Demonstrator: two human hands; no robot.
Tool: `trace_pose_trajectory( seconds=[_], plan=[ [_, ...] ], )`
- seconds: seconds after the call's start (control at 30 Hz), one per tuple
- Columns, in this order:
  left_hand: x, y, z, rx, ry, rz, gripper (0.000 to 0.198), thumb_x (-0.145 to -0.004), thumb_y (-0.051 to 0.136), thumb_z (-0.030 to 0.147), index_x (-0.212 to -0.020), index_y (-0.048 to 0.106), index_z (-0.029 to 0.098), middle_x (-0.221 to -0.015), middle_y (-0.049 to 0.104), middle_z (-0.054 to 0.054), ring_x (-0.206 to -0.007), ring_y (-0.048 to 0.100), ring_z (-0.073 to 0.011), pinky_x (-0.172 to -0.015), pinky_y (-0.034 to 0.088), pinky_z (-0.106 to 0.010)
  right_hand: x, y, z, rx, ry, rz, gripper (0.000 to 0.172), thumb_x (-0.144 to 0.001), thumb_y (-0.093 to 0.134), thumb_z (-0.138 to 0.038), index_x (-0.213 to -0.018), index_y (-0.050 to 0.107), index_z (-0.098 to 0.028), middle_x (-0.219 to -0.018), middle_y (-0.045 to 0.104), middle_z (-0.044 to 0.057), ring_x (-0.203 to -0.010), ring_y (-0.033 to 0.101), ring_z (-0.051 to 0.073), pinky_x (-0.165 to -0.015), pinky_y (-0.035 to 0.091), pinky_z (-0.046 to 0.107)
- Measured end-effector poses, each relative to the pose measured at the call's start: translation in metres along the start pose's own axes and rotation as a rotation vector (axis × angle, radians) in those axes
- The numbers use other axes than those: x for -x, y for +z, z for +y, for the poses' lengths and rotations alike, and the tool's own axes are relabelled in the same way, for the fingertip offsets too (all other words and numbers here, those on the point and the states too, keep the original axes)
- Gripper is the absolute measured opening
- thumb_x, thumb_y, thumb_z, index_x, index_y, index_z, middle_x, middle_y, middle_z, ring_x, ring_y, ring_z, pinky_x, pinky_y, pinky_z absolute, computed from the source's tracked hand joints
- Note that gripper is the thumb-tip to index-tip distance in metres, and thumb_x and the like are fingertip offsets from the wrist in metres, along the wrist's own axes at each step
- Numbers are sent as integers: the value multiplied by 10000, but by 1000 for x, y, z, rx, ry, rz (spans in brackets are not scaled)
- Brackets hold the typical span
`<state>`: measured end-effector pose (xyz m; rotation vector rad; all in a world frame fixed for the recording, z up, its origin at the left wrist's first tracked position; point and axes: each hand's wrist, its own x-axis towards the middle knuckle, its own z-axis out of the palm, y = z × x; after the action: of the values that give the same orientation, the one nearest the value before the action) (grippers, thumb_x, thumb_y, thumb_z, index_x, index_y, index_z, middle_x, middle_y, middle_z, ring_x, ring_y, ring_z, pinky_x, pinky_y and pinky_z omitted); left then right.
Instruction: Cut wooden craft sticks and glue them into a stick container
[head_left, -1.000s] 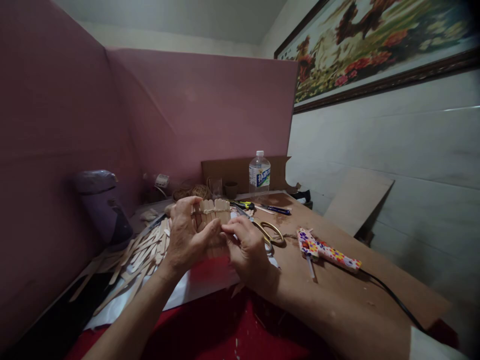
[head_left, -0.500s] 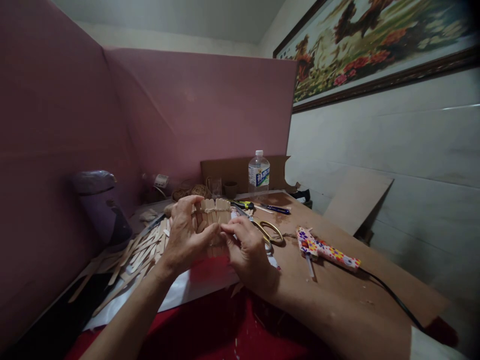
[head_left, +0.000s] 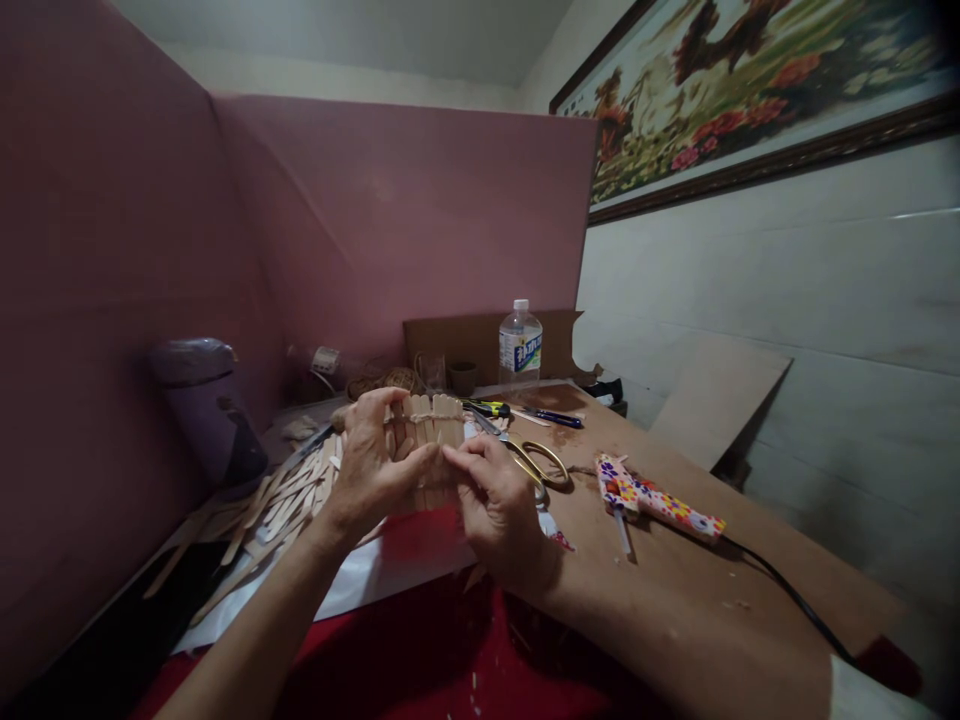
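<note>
A piece made of upright wooden craft sticks point(head_left: 429, 435), with rounded tops and a light cord band across its upper part, is gripped in my left hand point(head_left: 375, 465). The left fingers wrap behind its left edge while the thumb lies across its front. My right hand point(head_left: 501, 505) is closed in a pinch at the front of the piece, close to the left thumb tip. What sits between those right fingertips is too small to make out. Gold-handled scissors point(head_left: 541, 463) lie just beyond my right hand.
Loose craft sticks point(head_left: 289, 505) are heaped on the left by a purple cylinder point(head_left: 206, 415). A flower-patterned glue gun point(head_left: 652, 498) with a cord lies on the right. Behind stand a plastic bottle point(head_left: 520, 345) and a small brown pot point(head_left: 463, 377), near a utility knife point(head_left: 487, 408).
My right fingertips have shifted very slightly, still pinched at the front of the stick piece. The left hand keeps its hold, and the whole view has drifted a little.
</note>
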<state>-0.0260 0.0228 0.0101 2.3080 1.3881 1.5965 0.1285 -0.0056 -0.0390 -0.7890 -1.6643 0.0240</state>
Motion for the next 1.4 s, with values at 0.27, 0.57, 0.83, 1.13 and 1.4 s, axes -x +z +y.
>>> trace_pose_trajectory(
  seconds=[0.27, 0.57, 0.83, 1.13, 1.4],
  plan=[
    [-2, 0, -2, 21, 3, -13, 467, -678, 655, 325, -1097, 466, 243, -1106, 492, -43, -1018, 470, -239, -899, 384, -403, 2, 0, 2, -44, -22, -21, 427, -786, 416, -47, -1127, 647, -161, -923, 571, 91, -854, 557, 194, -745, 506, 338],
    [-3, -3, -1, 60, -6, -46, 471, -675, 651, 360, -1090, 464, 239, -1108, 500, -50, -1028, 474, -250, -898, 384, -410, 3, -2, 2, -69, -22, -41, 437, -795, 416, -50, -1154, 638, -162, -945, 570, 92, -879, 560, 189, -763, 506, 326],
    [-4, -4, -1, 64, 3, -52, 473, -666, 653, 369, -1083, 467, 245, -1091, 511, -46, -1004, 474, -246, -896, 380, -413, 4, -2, 3, -71, -37, -34, 462, -766, 419, -29, -1149, 633, -175, -952, 566, 86, -876, 553, 188, -761, 506, 338],
    [-3, -3, -2, 42, 27, -47, 448, -687, 633, 340, -1092, 468, 243, -1115, 503, -47, -1028, 473, -245, -906, 386, -410, 5, -2, 2, -50, -52, -40, 451, -767, 430, -33, -1146, 636, -167, -938, 571, 88, -860, 558, 188, -747, 502, 323],
    [-3, -4, 0, 39, 32, -48, 448, -683, 641, 333, -1088, 468, 252, -1120, 500, -43, -1042, 466, -245, -926, 377, -408, 4, -7, 0, 103, -118, -75, 432, -787, 420, -44, -1153, 627, -142, -932, 588, 98, -864, 559, 200, -717, 508, 321]
  ],
)
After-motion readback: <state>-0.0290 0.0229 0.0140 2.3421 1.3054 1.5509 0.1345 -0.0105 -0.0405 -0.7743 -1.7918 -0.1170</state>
